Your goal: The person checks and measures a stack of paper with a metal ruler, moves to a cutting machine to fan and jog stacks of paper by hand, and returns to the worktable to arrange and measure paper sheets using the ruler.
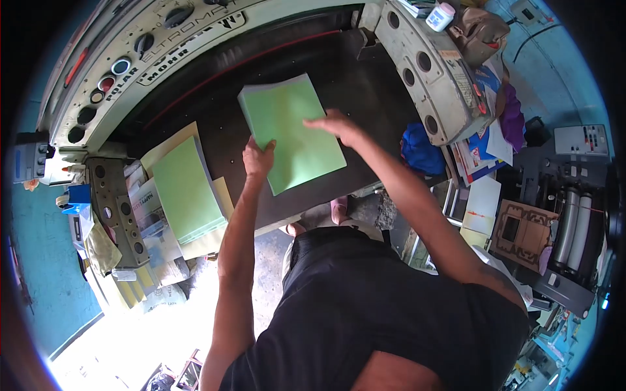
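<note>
Near the table's (372, 98) front edge, our left hand (258, 158) pinches the left side of a green-topped paper stack (300, 156), apparently steadying it, while our right hand (339, 126), fingers loosely spread, is over its right side.

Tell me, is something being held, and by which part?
The left hand holds the green paper stack between the hands by its left edge, thumb on top. The right hand, fingers extended, does not seem to grip.

A print workshop — Polar Mohr machine (195, 49), rollers (572, 228), paper stacks (293, 133).
</note>
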`<action>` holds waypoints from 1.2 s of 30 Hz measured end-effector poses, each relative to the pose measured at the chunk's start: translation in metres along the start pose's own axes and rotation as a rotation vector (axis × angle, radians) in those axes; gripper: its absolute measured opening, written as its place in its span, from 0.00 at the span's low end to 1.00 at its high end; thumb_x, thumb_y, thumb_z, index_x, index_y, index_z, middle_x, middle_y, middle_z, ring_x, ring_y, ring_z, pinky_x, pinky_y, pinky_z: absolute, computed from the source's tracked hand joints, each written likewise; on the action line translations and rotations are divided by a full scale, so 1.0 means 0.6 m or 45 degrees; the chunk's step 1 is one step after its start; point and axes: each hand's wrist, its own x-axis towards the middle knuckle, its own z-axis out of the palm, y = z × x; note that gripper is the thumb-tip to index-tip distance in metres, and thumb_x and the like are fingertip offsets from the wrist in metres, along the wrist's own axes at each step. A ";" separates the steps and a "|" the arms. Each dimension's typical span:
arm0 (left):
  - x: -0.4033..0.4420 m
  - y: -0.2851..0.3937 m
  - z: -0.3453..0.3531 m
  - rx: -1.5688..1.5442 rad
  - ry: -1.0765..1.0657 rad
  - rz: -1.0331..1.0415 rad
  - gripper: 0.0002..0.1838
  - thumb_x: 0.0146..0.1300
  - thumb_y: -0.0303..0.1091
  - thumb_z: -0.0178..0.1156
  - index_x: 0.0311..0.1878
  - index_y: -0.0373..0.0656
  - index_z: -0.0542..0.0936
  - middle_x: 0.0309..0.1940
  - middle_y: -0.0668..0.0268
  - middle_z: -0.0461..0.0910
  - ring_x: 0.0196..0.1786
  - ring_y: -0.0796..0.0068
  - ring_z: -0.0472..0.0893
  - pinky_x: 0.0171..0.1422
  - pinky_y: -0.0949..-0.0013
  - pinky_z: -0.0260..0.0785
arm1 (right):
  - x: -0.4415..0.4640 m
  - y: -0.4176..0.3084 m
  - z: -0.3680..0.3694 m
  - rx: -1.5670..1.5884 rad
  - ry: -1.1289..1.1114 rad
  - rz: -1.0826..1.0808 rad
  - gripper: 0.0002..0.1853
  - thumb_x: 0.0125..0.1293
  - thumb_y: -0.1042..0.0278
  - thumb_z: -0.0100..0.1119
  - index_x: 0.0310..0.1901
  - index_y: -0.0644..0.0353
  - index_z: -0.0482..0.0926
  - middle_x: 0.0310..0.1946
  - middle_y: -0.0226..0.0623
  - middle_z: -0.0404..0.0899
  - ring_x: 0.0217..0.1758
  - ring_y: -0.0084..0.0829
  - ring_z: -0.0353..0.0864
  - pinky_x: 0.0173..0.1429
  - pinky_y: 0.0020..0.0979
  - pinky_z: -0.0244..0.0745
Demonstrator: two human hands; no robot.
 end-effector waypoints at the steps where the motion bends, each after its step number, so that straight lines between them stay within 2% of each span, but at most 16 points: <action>1: -0.023 0.028 0.008 0.258 0.123 0.128 0.20 0.57 0.36 0.70 0.50 0.40 0.76 0.35 0.50 0.84 0.38 0.55 0.86 0.40 0.55 0.77 | 0.017 -0.013 -0.025 0.189 -0.153 0.340 0.22 0.56 0.51 0.74 0.41 0.63 0.84 0.34 0.37 0.85 0.31 0.31 0.86 0.34 0.33 0.80; 3: -0.063 0.067 0.015 0.487 0.303 0.399 0.20 0.58 0.37 0.67 0.48 0.42 0.70 0.35 0.46 0.83 0.41 0.43 0.84 0.41 0.48 0.76 | 0.033 -0.002 -0.034 0.140 -0.083 0.259 0.23 0.54 0.52 0.74 0.43 0.65 0.83 0.36 0.41 0.86 0.37 0.32 0.86 0.40 0.36 0.80; 5: -0.064 0.067 0.002 0.398 0.261 0.302 0.20 0.59 0.39 0.67 0.49 0.42 0.71 0.36 0.45 0.83 0.41 0.44 0.84 0.42 0.49 0.76 | 0.039 0.017 -0.025 0.013 -0.043 0.199 0.24 0.54 0.53 0.73 0.43 0.66 0.83 0.36 0.43 0.86 0.39 0.33 0.86 0.41 0.37 0.80; 6: -0.062 0.068 -0.004 0.299 0.211 0.212 0.20 0.59 0.40 0.67 0.49 0.42 0.73 0.37 0.45 0.83 0.40 0.45 0.85 0.42 0.50 0.76 | 0.037 0.032 -0.021 -0.221 0.081 -0.165 0.24 0.55 0.54 0.72 0.44 0.66 0.81 0.36 0.46 0.85 0.40 0.37 0.87 0.41 0.39 0.80; 8: -0.028 0.099 -0.046 -0.665 -0.142 -0.469 0.24 0.61 0.40 0.68 0.56 0.36 0.78 0.40 0.61 0.86 0.43 0.70 0.85 0.46 0.64 0.79 | 0.008 0.043 -0.009 -0.823 0.324 -0.695 0.25 0.57 0.57 0.69 0.50 0.63 0.74 0.38 0.56 0.83 0.42 0.52 0.85 0.44 0.46 0.79; 10: 0.040 -0.018 -0.074 -1.288 -0.784 -0.243 0.25 0.60 0.39 0.69 0.57 0.36 0.79 0.42 0.62 0.85 0.43 0.71 0.85 0.47 0.68 0.79 | -0.027 0.030 0.028 -1.098 0.270 -0.640 0.26 0.58 0.60 0.68 0.54 0.62 0.69 0.40 0.56 0.82 0.45 0.56 0.83 0.48 0.49 0.78; 14: 0.042 -0.034 -0.042 -0.849 -0.236 -0.574 0.22 0.61 0.42 0.68 0.52 0.36 0.82 0.40 0.63 0.86 0.41 0.70 0.85 0.44 0.68 0.78 | -0.037 0.033 0.037 -0.862 0.389 -0.657 0.28 0.57 0.60 0.69 0.55 0.63 0.68 0.41 0.55 0.82 0.45 0.53 0.84 0.47 0.47 0.79; 16: 0.044 -0.042 -0.027 -0.192 0.047 -0.172 0.26 0.56 0.48 0.69 0.50 0.37 0.82 0.34 0.61 0.87 0.37 0.67 0.87 0.41 0.64 0.78 | -0.013 0.011 0.016 -0.268 0.190 -0.206 0.28 0.53 0.55 0.73 0.49 0.65 0.74 0.40 0.53 0.83 0.43 0.47 0.86 0.49 0.42 0.80; 17: 0.018 0.022 -0.032 0.271 0.150 -0.041 0.28 0.52 0.50 0.71 0.49 0.38 0.82 0.34 0.53 0.86 0.39 0.53 0.87 0.45 0.56 0.78 | 0.003 0.004 0.004 -0.002 0.155 -0.023 0.26 0.53 0.55 0.73 0.48 0.65 0.76 0.40 0.53 0.83 0.43 0.47 0.86 0.49 0.42 0.80; 18: 0.006 0.046 -0.023 0.267 0.148 -0.038 0.28 0.52 0.50 0.71 0.49 0.38 0.82 0.34 0.53 0.86 0.39 0.53 0.87 0.45 0.56 0.78 | 0.011 -0.002 -0.002 0.263 0.114 0.156 0.25 0.53 0.56 0.72 0.46 0.65 0.77 0.39 0.53 0.84 0.43 0.48 0.86 0.50 0.42 0.81; 20: 0.002 0.067 -0.015 0.504 0.233 -0.017 0.28 0.53 0.50 0.70 0.49 0.37 0.82 0.37 0.46 0.85 0.42 0.43 0.84 0.49 0.50 0.77 | 0.003 -0.027 0.017 -0.271 0.212 0.018 0.25 0.55 0.55 0.71 0.47 0.67 0.77 0.42 0.55 0.83 0.45 0.49 0.86 0.52 0.41 0.80; 21: 0.002 0.071 -0.012 0.482 0.245 -0.053 0.28 0.55 0.51 0.68 0.49 0.36 0.82 0.40 0.45 0.84 0.45 0.43 0.84 0.53 0.49 0.75 | -0.009 -0.036 0.032 -0.798 0.305 -0.111 0.25 0.58 0.55 0.69 0.48 0.68 0.78 0.44 0.57 0.83 0.47 0.50 0.85 0.53 0.39 0.79; 25: 0.009 0.073 -0.009 0.192 0.154 -0.182 0.28 0.58 0.53 0.65 0.47 0.35 0.82 0.42 0.42 0.83 0.48 0.41 0.83 0.55 0.48 0.74 | -0.044 -0.019 0.113 -1.020 0.355 -0.427 0.48 0.63 0.57 0.63 0.71 0.81 0.47 0.64 0.70 0.64 0.60 0.58 0.76 0.59 0.46 0.77; 30: 0.023 0.102 -0.018 0.434 0.161 -0.217 0.24 0.66 0.50 0.58 0.45 0.33 0.82 0.41 0.42 0.84 0.49 0.40 0.82 0.55 0.47 0.74 | -0.018 -0.044 0.067 -0.842 0.481 -0.257 0.15 0.66 0.63 0.55 0.42 0.71 0.76 0.33 0.63 0.82 0.40 0.57 0.85 0.47 0.48 0.81; 34: -0.023 0.172 -0.050 0.293 0.260 -0.091 0.23 0.68 0.48 0.56 0.47 0.34 0.82 0.39 0.43 0.84 0.44 0.43 0.84 0.50 0.50 0.74 | -0.042 -0.063 0.048 -0.773 0.536 -0.450 0.15 0.68 0.64 0.55 0.47 0.68 0.76 0.33 0.57 0.83 0.37 0.52 0.85 0.42 0.47 0.79; 36: -0.064 0.225 -0.077 -0.057 0.402 0.037 0.20 0.70 0.44 0.55 0.50 0.34 0.81 0.36 0.48 0.84 0.37 0.58 0.85 0.45 0.58 0.74 | -0.085 -0.099 0.049 -0.578 0.508 -0.536 0.15 0.69 0.65 0.55 0.50 0.69 0.75 0.29 0.52 0.83 0.32 0.47 0.86 0.38 0.44 0.78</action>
